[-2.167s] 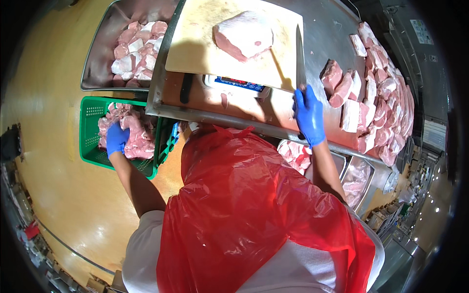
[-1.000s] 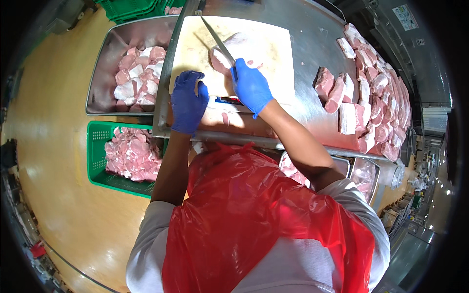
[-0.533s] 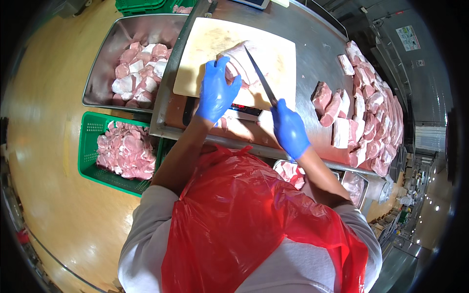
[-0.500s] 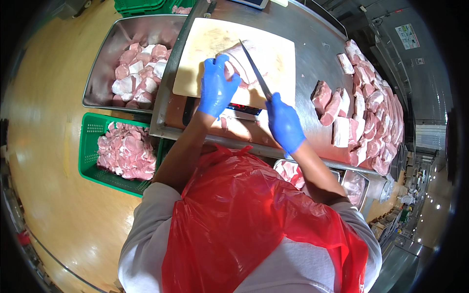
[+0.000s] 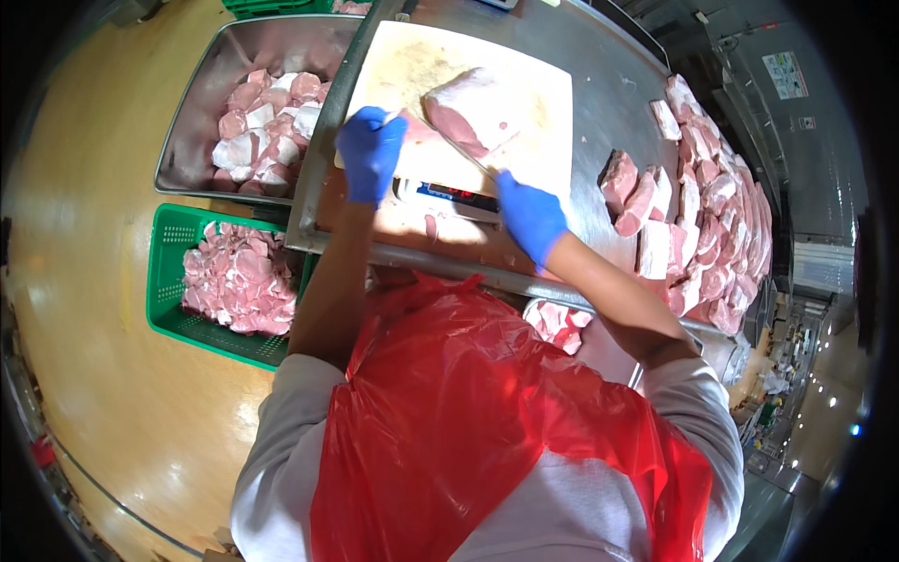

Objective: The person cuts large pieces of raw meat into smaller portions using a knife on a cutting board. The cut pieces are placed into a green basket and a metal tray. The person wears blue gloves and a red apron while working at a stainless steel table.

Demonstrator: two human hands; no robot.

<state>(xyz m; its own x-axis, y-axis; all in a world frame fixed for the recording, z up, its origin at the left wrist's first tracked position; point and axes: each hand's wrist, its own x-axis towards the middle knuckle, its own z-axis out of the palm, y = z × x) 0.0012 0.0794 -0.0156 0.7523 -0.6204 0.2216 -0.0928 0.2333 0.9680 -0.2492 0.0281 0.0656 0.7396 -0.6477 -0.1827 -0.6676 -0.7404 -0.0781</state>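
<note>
A pale cutting board (image 5: 398,61) carries a chunk of raw meat (image 5: 473,103), pink with a white fat side. My right hand (image 5: 532,217), in a blue glove, is closed round the handle of a knife (image 5: 474,161). Its blade slants up and left along the near edge of the chunk. At the board's left edge my left hand (image 5: 371,152), also gloved in blue, is closed with its fingertips on a thin meat strip (image 5: 419,130). The strip lies beside the chunk, toward the blade; its held end is hidden by the fingers.
Below the board sits a scale (image 5: 457,195) with a red display. Many meat pieces (image 5: 707,215) are piled on the steel table (image 5: 599,103) at right. To the left stand a steel tub (image 5: 201,117) of meat chunks and a green crate (image 5: 164,281) of trimmings.
My left hand has moved left off the chunk and now pinches a strip. The knife has come down and nearer, its blade lower and flatter. The chunk's cut side shows more.
</note>
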